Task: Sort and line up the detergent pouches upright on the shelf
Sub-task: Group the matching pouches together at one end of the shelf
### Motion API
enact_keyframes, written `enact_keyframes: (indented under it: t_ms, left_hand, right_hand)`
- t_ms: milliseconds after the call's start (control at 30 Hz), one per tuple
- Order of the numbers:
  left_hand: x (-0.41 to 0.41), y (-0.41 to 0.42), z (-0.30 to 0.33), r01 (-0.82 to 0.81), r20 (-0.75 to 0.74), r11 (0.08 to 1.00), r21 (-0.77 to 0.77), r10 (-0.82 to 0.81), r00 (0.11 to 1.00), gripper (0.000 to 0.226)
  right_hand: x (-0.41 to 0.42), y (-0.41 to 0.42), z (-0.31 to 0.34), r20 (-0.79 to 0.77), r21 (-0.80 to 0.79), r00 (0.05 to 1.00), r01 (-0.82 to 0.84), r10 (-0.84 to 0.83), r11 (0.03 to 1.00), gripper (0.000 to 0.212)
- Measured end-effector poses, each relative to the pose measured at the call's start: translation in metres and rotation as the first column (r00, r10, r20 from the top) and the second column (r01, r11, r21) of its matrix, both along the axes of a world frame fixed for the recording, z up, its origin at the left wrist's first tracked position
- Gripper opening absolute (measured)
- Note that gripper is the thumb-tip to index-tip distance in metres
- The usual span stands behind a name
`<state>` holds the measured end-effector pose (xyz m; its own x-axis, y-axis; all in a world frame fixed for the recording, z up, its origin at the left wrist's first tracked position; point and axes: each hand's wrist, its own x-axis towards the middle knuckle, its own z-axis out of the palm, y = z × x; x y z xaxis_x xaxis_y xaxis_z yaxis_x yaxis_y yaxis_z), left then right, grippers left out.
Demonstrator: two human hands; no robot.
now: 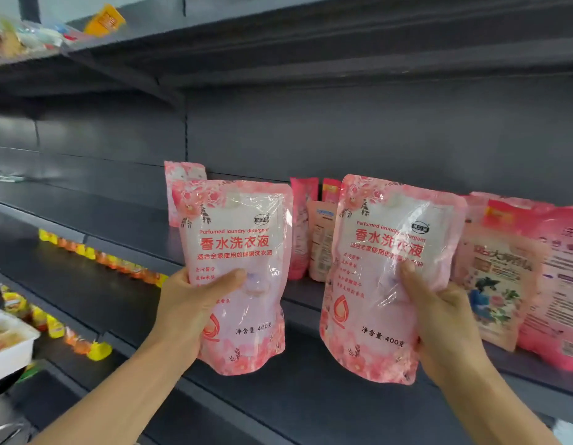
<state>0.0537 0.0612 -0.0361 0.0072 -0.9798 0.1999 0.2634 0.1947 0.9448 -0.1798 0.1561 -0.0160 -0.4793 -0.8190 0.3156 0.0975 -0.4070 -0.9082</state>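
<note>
**Two perfumed-detergent pouches held up in front of the shelf**

The left hand (189,303) grips a pink 400 g laundry detergent pouch (243,252) by its lower left edge: the thumb lies across the printed front and the other fingers are hidden behind the film. The right hand (439,319) holds a matching second pouch (384,252) by its lower right edge, thumb pressed into the clear front panel, which dents around it. Both pouches hang in the air in front of the dark shelf (298,293), neither touching it, the right one tilted slightly.

Beyond the left fingers, a third pouch of the same design (182,175) stands at the back. Between the two thumbs stand narrow pink packs (303,220). Past the right fingers, larger pink detergent bags (535,268) lean together.

The film looks glossy, soft and probably slippery, and the liquid likely sags toward the base, so a pouch held low may fold at the top. A grip at mid-height on the side seam, with the flat bottom gusset set down first, should let each stand.
</note>
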Motion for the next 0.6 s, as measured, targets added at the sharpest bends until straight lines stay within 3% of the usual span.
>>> enact_keyframes:
  t_ms: [200, 600]
  left_hand:
    - [0.109, -0.048, 0.004, -0.054, 0.036, 0.999, -0.001, 0.054, 0.998, 0.035]
    - [0.234, -0.148, 0.004, -0.084, 0.03, 0.996, -0.014, 0.085, 0.996, 0.061]
  right_hand:
    - [0.101, -0.063, -0.002, 0.036, 0.002, 0.999, -0.01, 0.01, 1.0, 0.017]
    - [0.216, -0.182, 0.006, 0.003, 0.024, 0.999, -0.043, 0.043, 0.999, 0.021]
